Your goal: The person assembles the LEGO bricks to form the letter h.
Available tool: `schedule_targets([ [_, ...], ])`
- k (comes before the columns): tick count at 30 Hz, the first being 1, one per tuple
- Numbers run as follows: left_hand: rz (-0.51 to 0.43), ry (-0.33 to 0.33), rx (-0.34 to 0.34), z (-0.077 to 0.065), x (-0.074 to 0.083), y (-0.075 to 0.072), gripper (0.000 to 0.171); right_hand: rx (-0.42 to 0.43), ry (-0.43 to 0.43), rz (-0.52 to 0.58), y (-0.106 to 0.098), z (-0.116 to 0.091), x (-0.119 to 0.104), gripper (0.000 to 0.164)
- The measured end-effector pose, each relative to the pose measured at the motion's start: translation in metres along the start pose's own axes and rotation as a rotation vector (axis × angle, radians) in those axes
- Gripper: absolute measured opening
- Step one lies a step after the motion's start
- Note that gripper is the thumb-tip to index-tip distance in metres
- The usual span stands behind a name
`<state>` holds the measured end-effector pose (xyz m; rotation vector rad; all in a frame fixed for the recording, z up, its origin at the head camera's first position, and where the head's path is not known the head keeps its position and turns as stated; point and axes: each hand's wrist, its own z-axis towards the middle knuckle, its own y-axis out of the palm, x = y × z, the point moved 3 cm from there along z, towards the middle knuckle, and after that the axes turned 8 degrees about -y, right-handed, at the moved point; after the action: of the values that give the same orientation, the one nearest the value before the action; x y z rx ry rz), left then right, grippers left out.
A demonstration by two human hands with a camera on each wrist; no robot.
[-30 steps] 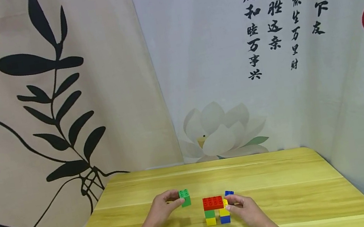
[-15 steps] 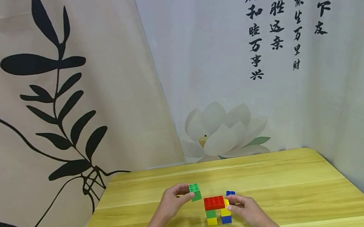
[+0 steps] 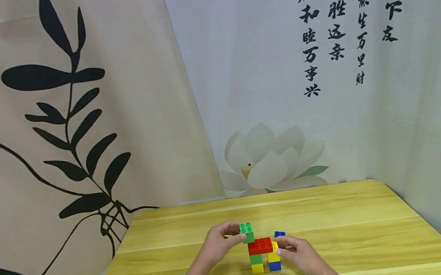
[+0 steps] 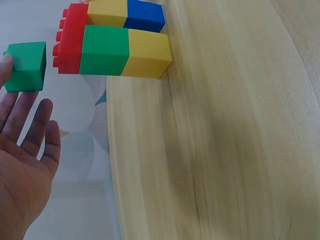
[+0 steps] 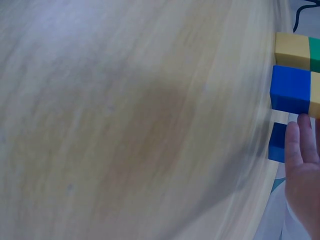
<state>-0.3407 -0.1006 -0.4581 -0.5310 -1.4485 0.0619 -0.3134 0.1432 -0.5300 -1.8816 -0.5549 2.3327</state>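
Note:
My left hand (image 3: pixel 218 245) pinches a green toy brick (image 3: pixel 247 234) between thumb and fingers, over the left end of a red brick (image 3: pixel 259 246). A small gap between that green brick (image 4: pixel 26 66) and the red studs shows in the left wrist view. Red bridges two columns: green (image 3: pixel 256 259) on yellow (image 3: pixel 257 269) at left, yellow (image 3: pixel 273 257) on blue (image 3: pixel 275 267) at right. At the right column my right hand (image 3: pixel 301 253) holds the upper yellow brick with thumb and index finger; in the right wrist view its thumb is hidden.
Behind the right column a separate blue brick (image 3: pixel 279 233) lies on the wooden table (image 3: pixel 349 228). Printed cloth (image 3: pixel 152 95) hangs behind the table's far edge. A dark cable (image 5: pixel 300 15) shows in the right wrist view's corner.
My left hand has carried the green brick rightward, from left of the structure to above the red brick's left end. The right hand has stayed at the right column.

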Motion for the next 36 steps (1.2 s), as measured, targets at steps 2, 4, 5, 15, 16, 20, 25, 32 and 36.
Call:
schedule_targets([
  [2, 0.003, 0.0, -0.001, 0.001, -0.001, 0.002, 0.026, 0.0, 0.001, -0.002, 0.0, 0.0, 0.0, 0.048],
  [4, 0.002, -0.006, -0.001, 0.002, -0.002, 0.004, 0.026, 0.0, 0.001, -0.003, 0.0, 0.001, 0.0, 0.048],
  [5, 0.001, -0.006, 0.001, 0.004, -0.007, 0.005, 0.026, -0.001, 0.001, -0.003, 0.0, 0.001, 0.001, 0.049],
  [15, 0.003, -0.011, -0.026, 0.006, -0.009, 0.01, 0.026, -0.009, 0.01, 0.021, 0.0, 0.0, 0.0, 0.051],
  [16, 0.009, -0.01, -0.033, 0.006, -0.009, 0.01, 0.027, -0.008, 0.009, 0.023, -0.001, 0.0, 0.0, 0.051],
  [20, 0.04, -0.004, -0.05, 0.005, -0.006, 0.01, 0.027, -0.01, 0.009, 0.03, -0.001, 0.0, -0.001, 0.05],
  [25, 0.064, 0.0, -0.027, 0.005, -0.009, 0.011, 0.026, -0.01, 0.015, 0.021, -0.001, 0.0, -0.002, 0.051],
  [32, 0.034, -0.009, -0.018, 0.006, -0.011, 0.016, 0.024, -0.006, 0.011, 0.021, -0.001, 0.0, 0.0, 0.05],
  [36, 0.024, -0.014, -0.019, 0.005, -0.009, 0.017, 0.026, -0.011, 0.008, 0.031, -0.001, -0.001, 0.001, 0.051],
])
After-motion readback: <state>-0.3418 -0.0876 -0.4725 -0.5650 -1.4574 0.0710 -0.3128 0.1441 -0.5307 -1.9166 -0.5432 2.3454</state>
